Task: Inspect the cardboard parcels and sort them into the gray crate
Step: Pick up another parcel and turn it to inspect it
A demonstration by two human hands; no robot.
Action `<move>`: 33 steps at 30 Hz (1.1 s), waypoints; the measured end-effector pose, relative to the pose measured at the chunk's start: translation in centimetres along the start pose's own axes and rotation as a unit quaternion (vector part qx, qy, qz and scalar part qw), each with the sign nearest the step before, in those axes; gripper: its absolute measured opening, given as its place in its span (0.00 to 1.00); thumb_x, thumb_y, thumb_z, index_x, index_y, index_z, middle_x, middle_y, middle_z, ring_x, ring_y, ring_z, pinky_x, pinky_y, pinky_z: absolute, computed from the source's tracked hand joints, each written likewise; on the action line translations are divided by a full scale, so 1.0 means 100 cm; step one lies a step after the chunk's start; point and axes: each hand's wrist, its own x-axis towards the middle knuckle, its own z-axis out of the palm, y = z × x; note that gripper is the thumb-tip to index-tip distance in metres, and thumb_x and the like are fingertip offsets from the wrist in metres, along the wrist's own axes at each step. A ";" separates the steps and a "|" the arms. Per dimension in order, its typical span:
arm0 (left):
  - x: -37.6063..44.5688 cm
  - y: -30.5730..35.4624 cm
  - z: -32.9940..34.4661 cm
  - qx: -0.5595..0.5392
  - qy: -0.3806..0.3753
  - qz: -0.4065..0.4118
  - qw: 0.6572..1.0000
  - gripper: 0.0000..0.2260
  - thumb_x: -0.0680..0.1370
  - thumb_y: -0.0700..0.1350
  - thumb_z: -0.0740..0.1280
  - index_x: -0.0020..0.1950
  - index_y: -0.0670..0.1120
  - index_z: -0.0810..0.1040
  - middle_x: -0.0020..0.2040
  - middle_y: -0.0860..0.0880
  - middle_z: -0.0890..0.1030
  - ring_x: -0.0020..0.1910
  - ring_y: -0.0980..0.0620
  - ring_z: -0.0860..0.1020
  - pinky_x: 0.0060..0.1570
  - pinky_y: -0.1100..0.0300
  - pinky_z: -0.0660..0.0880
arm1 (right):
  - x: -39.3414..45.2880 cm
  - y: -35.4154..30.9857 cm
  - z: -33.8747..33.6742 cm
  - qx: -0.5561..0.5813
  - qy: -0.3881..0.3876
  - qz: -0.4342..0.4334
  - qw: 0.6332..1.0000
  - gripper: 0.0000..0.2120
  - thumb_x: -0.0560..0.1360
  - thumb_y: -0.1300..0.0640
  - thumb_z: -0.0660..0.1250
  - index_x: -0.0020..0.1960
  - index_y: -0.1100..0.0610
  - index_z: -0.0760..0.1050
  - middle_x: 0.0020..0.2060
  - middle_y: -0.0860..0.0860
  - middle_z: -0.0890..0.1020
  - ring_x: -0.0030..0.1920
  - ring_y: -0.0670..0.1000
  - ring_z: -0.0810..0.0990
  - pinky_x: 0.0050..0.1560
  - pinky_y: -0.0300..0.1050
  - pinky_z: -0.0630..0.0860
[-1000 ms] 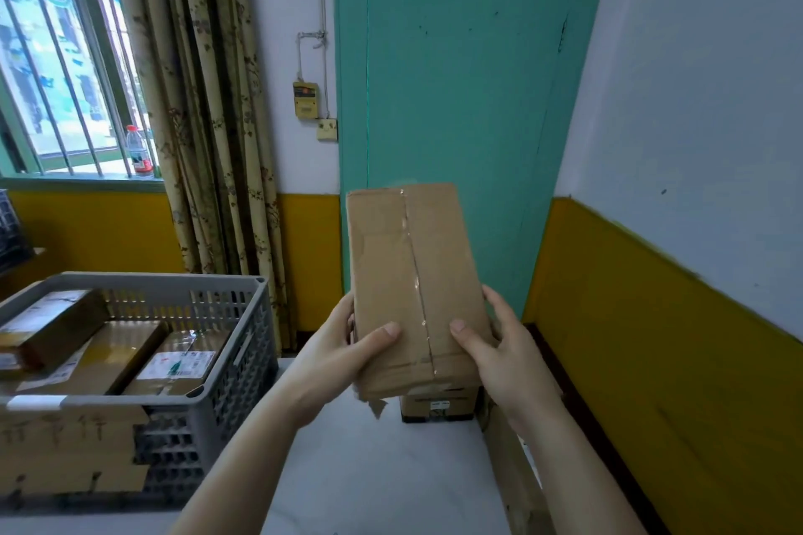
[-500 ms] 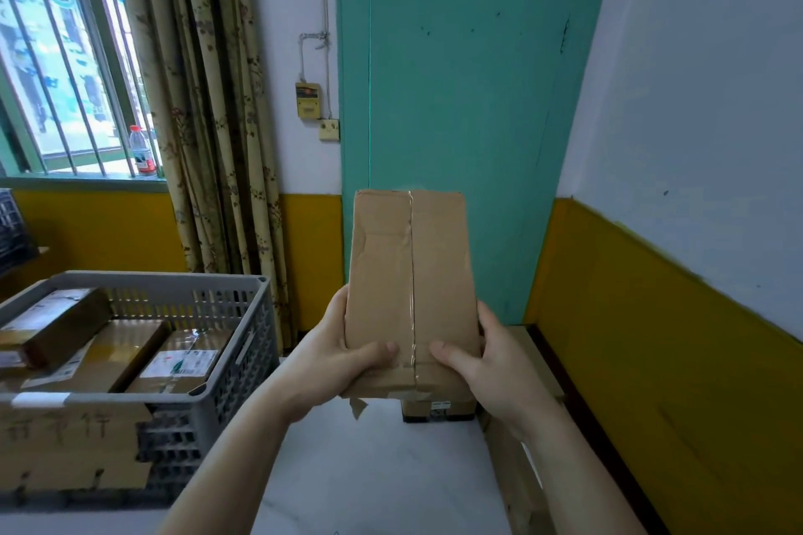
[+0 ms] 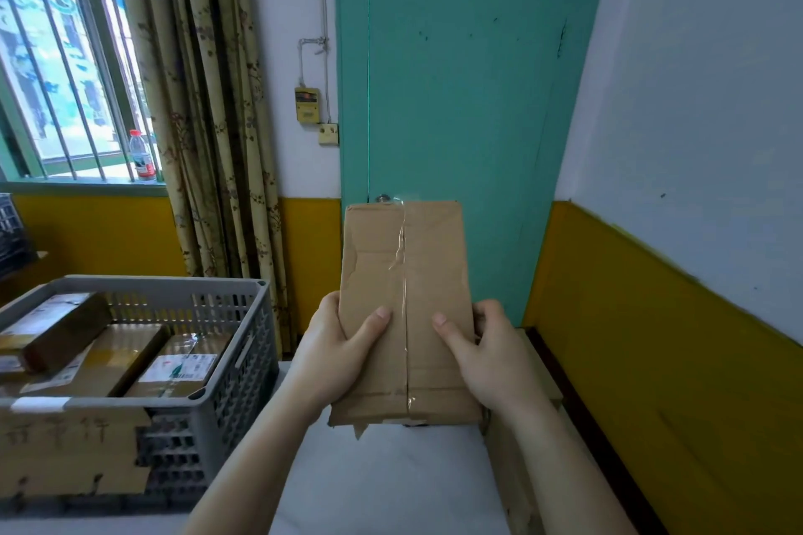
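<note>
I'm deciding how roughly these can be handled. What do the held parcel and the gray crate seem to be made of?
The held parcel looks like plain brown cardboard, matte and creased, with a glossy clear tape strip down its middle and torn edges at the bottom. The gray crate looks like moulded plastic, dull finish, with perforated lattice walls; probably rigid.

Two bare forearms reached up from the bottom edge, with no sleeve, watch or band on either. The left hand and right hand wore no gloves and no rings. The thumbnails in view were short, rounded and unpainted. No cuff showed anywhere.
</note>
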 end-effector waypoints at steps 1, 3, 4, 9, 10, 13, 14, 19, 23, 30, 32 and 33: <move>0.000 -0.002 0.001 0.002 0.000 0.012 1.000 0.29 0.71 0.67 0.69 0.69 0.59 0.66 0.60 0.57 0.78 0.56 0.57 0.80 0.48 0.60 0.80 | 0.000 0.000 0.000 -0.010 0.005 0.000 1.000 0.15 0.75 0.39 0.72 0.50 0.43 0.68 0.43 0.36 0.78 0.42 0.34 0.78 0.35 0.29 0.71; 0.000 -0.005 0.000 0.003 -0.012 0.024 1.000 0.26 0.75 0.63 0.70 0.70 0.61 0.68 0.64 0.55 0.79 0.60 0.53 0.80 0.57 0.51 0.81 | 0.000 0.002 -0.002 -0.007 -0.002 0.007 1.000 0.15 0.75 0.41 0.73 0.51 0.43 0.68 0.43 0.34 0.77 0.42 0.33 0.76 0.33 0.28 0.71; 0.000 -0.006 -0.001 0.006 -0.017 0.024 1.000 0.27 0.75 0.62 0.71 0.71 0.61 0.68 0.64 0.54 0.78 0.60 0.52 0.80 0.59 0.50 0.81 | -0.001 0.002 -0.003 0.003 -0.012 0.010 1.000 0.16 0.75 0.41 0.73 0.54 0.43 0.68 0.44 0.33 0.76 0.43 0.32 0.76 0.33 0.26 0.71; 0.003 0.004 -0.004 0.021 -0.015 -0.001 1.000 0.29 0.71 0.68 0.69 0.65 0.56 0.67 0.57 0.57 0.79 0.47 0.57 0.83 0.32 0.68 0.79 | -0.003 -0.003 -0.007 -0.001 -0.035 -0.013 0.999 0.29 0.77 0.31 0.63 0.73 0.44 0.72 0.60 0.36 0.80 0.62 0.44 0.79 0.59 0.41 0.77; 0.004 0.005 -0.004 0.032 -0.005 0.000 0.999 0.30 0.70 0.70 0.68 0.63 0.54 0.66 0.54 0.57 0.79 0.46 0.58 0.83 0.30 0.69 0.78 | -0.002 -0.004 -0.007 -0.018 -0.031 -0.022 0.999 0.29 0.77 0.31 0.62 0.73 0.46 0.73 0.61 0.38 0.80 0.63 0.45 0.78 0.60 0.43 0.77; 0.006 0.001 -0.002 0.064 0.008 0.006 0.998 0.24 0.74 0.66 0.69 0.59 0.53 0.67 0.51 0.58 0.79 0.46 0.58 0.82 0.29 0.69 0.77 | -0.004 -0.004 -0.006 -0.049 -0.022 -0.031 0.998 0.19 0.78 0.34 0.64 0.63 0.42 0.78 0.46 0.29 0.78 0.48 0.34 0.77 0.42 0.25 0.71; 0.007 -0.001 -0.001 0.065 0.005 0.001 0.998 0.22 0.75 0.65 0.70 0.58 0.53 0.67 0.52 0.58 0.79 0.46 0.58 0.82 0.29 0.69 0.77 | -0.005 -0.004 -0.006 -0.052 -0.023 -0.027 0.998 0.15 0.78 0.35 0.65 0.60 0.40 0.78 0.43 0.28 0.76 0.44 0.31 0.76 0.38 0.24 0.69; 0.007 -0.003 -0.004 0.017 -0.007 -0.027 0.999 0.25 0.73 0.63 0.75 0.61 0.55 0.66 0.54 0.58 0.79 0.49 0.58 0.82 0.31 0.70 0.77 | 0.000 -0.008 -0.011 -0.016 -0.024 0.007 1.000 0.15 0.76 0.31 0.65 0.47 0.42 0.75 0.43 0.36 0.80 0.45 0.39 0.78 0.43 0.38 0.76; 0.007 -0.004 0.002 0.022 -0.006 0.033 0.999 0.23 0.75 0.64 0.72 0.68 0.60 0.73 0.60 0.57 0.82 0.60 0.54 0.80 0.57 0.53 0.80 | 0.001 -0.012 -0.009 -0.056 0.013 -0.003 0.998 0.28 0.74 0.29 0.64 0.50 0.56 0.77 0.44 0.50 0.83 0.44 0.49 0.81 0.48 0.53 0.81; 0.004 -0.004 -0.002 0.017 -0.020 0.028 0.999 0.27 0.74 0.65 0.71 0.69 0.58 0.71 0.59 0.57 0.80 0.56 0.56 0.81 0.46 0.62 0.82 | -0.003 -0.009 -0.013 -0.053 -0.038 -0.008 0.998 0.17 0.76 0.29 0.61 0.51 0.40 0.74 0.43 0.32 0.78 0.44 0.35 0.76 0.41 0.33 0.71; 0.002 0.001 -0.001 0.021 -0.002 0.036 0.999 0.29 0.71 0.69 0.68 0.67 0.57 0.69 0.55 0.60 0.80 0.50 0.60 0.82 0.34 0.72 0.77 | -0.001 -0.011 -0.013 -0.052 -0.045 -0.025 0.997 0.19 0.77 0.28 0.57 0.59 0.37 0.76 0.44 0.28 0.75 0.46 0.35 0.73 0.44 0.30 0.68; 0.002 0.002 -0.001 0.029 0.008 0.045 0.999 0.29 0.71 0.70 0.67 0.65 0.56 0.69 0.54 0.60 0.80 0.48 0.61 0.81 0.32 0.73 0.76 | -0.001 -0.012 -0.013 -0.054 -0.040 -0.032 0.997 0.20 0.77 0.28 0.57 0.60 0.38 0.77 0.44 0.29 0.75 0.47 0.36 0.74 0.44 0.30 0.68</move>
